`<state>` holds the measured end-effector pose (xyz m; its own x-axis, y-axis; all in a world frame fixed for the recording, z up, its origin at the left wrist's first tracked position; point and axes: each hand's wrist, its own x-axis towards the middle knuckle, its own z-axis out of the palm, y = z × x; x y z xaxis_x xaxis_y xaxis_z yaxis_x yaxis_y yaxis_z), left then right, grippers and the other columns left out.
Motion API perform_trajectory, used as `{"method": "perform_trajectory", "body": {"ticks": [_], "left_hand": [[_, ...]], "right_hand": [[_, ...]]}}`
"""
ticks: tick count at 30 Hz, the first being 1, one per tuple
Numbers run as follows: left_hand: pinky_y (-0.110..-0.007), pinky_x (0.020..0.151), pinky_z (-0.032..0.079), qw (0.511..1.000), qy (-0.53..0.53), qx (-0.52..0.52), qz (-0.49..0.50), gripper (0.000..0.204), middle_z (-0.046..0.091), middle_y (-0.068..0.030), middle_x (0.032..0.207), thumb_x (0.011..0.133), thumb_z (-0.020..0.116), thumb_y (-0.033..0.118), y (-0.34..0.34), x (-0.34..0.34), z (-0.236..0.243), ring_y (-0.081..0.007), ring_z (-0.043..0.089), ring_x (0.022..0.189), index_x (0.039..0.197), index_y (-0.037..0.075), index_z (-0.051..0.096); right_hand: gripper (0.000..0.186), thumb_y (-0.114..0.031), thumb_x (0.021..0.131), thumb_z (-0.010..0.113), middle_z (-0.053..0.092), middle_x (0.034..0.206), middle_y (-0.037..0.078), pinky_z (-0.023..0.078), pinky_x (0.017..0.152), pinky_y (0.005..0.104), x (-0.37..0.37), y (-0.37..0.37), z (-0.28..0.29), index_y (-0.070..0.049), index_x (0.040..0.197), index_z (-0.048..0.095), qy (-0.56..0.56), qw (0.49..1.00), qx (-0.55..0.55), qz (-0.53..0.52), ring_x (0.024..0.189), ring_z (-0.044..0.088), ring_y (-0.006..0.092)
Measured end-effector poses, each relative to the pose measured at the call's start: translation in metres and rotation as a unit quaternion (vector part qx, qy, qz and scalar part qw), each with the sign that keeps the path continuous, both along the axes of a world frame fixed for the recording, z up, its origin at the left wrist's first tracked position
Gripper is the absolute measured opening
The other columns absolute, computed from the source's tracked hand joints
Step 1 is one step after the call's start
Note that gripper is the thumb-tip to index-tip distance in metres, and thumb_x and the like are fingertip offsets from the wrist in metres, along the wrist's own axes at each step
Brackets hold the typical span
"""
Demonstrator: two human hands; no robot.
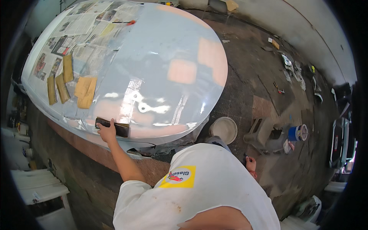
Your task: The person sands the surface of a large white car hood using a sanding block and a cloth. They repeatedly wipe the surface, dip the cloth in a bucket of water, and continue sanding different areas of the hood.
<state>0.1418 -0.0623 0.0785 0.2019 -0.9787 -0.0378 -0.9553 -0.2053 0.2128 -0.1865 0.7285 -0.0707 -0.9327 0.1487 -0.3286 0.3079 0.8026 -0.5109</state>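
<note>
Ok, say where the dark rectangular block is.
In the head view, left of centre, the dark rectangular block lies under the left hand, on the glossy grey panel, near its lower edge.

Site is a vehicle body and paint workshop. Evidence: a large, wet-looking car body surface [153, 46] with grey and pinkish repair patches; newspaper sheets [78, 25] covering its far left portion; tan abrasive strips [87, 91] lying at left; a round bucket [224, 130] near its right edge; a blue tin [293, 133] further right; a dark, stained floor [245, 57].
</note>
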Motion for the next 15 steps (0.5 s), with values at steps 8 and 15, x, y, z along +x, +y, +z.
{"method": "perform_trajectory", "body": {"ticks": [8, 15], "left_hand": [[-0.055, 0.104, 0.056, 1.0, -0.018, -0.008, 0.001, 0.116, 0.052, -0.0389, 0.143, 0.089, 0.07, 0.074, 0.002, 0.003, 0.0, -0.0513, 0.065, 0.123, 0.17, 0.003, 0.026], [-0.055, 0.104, 0.055, 1.0, -0.023, -0.011, -0.008, 0.115, 0.055, -0.0391, 0.14, 0.089, 0.068, 0.076, 0.002, -0.017, -0.01, -0.0515, 0.065, 0.123, 0.17, 0.004, 0.028]], "right_hand": [[0.048, -0.04, 0.089, 0.08, 0.078, 0.111, 0.027, 0.056, 0.098, 0.0483, 0.054, 0.061, -0.023, 0.001, 0.115, 0.079, -0.07, 0.995, 0.058, -0.047, 0.109, 0.075, 0.0404], [0.043, -0.036, 0.092, 0.079, 0.077, 0.111, 0.028, 0.056, 0.096, 0.049, 0.066, 0.133, -0.03, 0.001, 0.113, 0.079, -0.089, 0.994, 0.031, -0.054, 0.108, 0.075, 0.0417]]}}
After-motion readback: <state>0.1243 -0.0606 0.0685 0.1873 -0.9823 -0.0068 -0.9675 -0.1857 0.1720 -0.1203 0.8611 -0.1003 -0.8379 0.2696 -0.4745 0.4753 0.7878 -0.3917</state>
